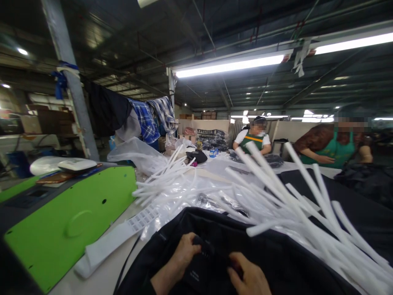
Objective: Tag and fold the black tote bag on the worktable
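A black fabric item [276,254], like a bag or garment, lies on the table right in front of me. My left hand [181,256] is curled over its upper edge, gripping the fabric. My right hand [247,276] pinches the same black fabric a little to the right, fingers closed on it. A small dark label or strap part sits between the two hands.
Several white foam tubes [291,200] fan out over clear plastic bags [211,196] beyond the fabric. A green machine housing [70,221] stands at the left. A strip of white labels [141,219] lies beside it. Two other people [254,139] work at the far side.
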The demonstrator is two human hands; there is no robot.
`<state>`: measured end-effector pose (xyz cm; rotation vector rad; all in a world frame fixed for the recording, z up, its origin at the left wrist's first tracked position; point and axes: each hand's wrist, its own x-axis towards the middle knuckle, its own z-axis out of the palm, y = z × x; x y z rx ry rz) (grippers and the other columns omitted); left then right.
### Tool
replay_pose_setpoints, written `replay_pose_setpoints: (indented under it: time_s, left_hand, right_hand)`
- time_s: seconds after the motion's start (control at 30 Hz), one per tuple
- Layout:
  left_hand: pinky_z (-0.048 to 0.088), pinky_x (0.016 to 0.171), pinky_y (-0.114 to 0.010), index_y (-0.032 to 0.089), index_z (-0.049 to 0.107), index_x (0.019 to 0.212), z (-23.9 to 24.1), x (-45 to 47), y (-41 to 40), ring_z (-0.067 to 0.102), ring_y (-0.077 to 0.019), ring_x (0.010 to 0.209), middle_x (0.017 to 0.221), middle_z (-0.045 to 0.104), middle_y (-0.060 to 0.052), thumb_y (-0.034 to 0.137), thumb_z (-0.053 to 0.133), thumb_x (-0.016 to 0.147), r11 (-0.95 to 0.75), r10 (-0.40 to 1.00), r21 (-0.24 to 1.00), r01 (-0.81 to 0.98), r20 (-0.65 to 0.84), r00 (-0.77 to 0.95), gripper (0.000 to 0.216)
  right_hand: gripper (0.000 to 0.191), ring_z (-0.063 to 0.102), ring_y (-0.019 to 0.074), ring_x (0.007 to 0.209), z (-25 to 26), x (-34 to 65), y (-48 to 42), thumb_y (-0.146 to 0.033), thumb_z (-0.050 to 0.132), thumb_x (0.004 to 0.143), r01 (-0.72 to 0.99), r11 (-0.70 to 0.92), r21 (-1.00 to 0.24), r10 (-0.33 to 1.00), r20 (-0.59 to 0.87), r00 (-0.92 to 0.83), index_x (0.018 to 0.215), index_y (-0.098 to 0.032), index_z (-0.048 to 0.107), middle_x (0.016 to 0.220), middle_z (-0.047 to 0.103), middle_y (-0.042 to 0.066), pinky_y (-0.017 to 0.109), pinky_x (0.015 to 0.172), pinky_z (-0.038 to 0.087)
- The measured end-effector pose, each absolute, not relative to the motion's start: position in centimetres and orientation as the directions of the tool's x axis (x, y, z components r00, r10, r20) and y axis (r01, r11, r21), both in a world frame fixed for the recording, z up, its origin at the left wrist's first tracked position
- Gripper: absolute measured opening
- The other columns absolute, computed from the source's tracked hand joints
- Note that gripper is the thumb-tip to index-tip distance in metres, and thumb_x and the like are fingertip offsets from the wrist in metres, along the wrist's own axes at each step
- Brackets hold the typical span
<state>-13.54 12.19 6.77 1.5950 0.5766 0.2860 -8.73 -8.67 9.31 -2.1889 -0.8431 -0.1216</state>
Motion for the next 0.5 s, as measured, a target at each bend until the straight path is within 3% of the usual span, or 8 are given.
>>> replay_pose_setpoints:
  time_s: [0.07, 0.1, 0.2, 0.33, 0.5]
  left_hand:
    - [0.042, 0.062, -0.026, 0.014, 0.058, 0.066, 6.9, -13.6, 12.0, 0.057, -0.0173, 0.067, 0.063, 0.059, 0.000, 0.009, 0.054, 0.055, -0.042, 0.524, 0.981, 0.187, -0.138, 0.840, 0.012]
    - [0.042, 0.062, -0.026, 0.014, 0.057, 0.066, 7.0, -13.6, 11.9, 0.057, -0.0175, 0.069, 0.064, 0.060, 0.000, 0.010, 0.054, 0.056, -0.051, 0.522, 0.981, 0.186, -0.133, 0.843, 0.011]
    - [0.043, 0.063, -0.026, 0.015, 0.055, 0.067, 7.2, -13.6, 11.8, 0.058, -0.0183, 0.071, 0.066, 0.061, -0.001, 0.010, 0.054, 0.058, -0.075, 0.501, 0.978, 0.193, -0.131, 0.856, 0.010]
    - [0.045, 0.066, -0.026, 0.015, 0.053, 0.072, 7.8, -13.9, 11.8, 0.060, -0.0184, 0.074, 0.072, 0.062, -0.002, 0.012, 0.052, 0.063, -0.159, 0.490, 0.963, 0.219, -0.116, 0.864, 0.009]
    - [0.044, 0.080, -0.027, 0.013, 0.054, 0.088, 9.7, -14.6, 11.7, 0.060, -0.0199, 0.090, 0.090, 0.065, -0.007, 0.013, 0.049, 0.073, -0.406, 0.475, 0.866, 0.292, -0.073, 0.877, 0.015]
  right_hand:
    - [0.025, 0.058, 0.0158, 0.064, 13.4, -8.3, -8.8, -0.037, 0.053, 0.074, 0.447, -0.328, -0.832, 0.595, 0.185, 0.782, 0.086, -0.019, 0.065, 0.069, 0.061, 0.001, 0.025, 0.059, 0.045]
    - [0.032, 0.054, 0.0148, 0.056, 15.4, -8.0, -8.9, -0.044, 0.054, 0.070, 0.334, -0.270, -0.903, 0.557, 0.137, 0.819, 0.086, -0.018, 0.064, 0.064, 0.057, -0.001, 0.025, 0.052, 0.042]
    - [0.046, 0.052, 0.0135, 0.055, 20.0, -6.6, -9.1, -0.052, 0.063, 0.061, 0.170, -0.145, -0.975, 0.512, 0.073, 0.856, 0.089, -0.016, 0.064, 0.063, 0.056, -0.001, 0.025, 0.052, 0.041]
    - [0.045, 0.061, 0.0193, 0.079, 21.8, -4.9, -9.4, -0.045, 0.068, 0.060, 0.300, -0.132, -0.945, 0.558, 0.180, 0.810, 0.093, -0.016, 0.064, 0.085, 0.066, 0.004, 0.029, 0.072, 0.047]
    - [0.040, 0.063, 0.0217, 0.081, 22.4, -4.0, -9.4, -0.045, 0.058, 0.067, 0.458, -0.264, -0.849, 0.549, 0.258, 0.795, 0.095, -0.016, 0.063, 0.086, 0.067, 0.005, 0.034, 0.077, 0.048]
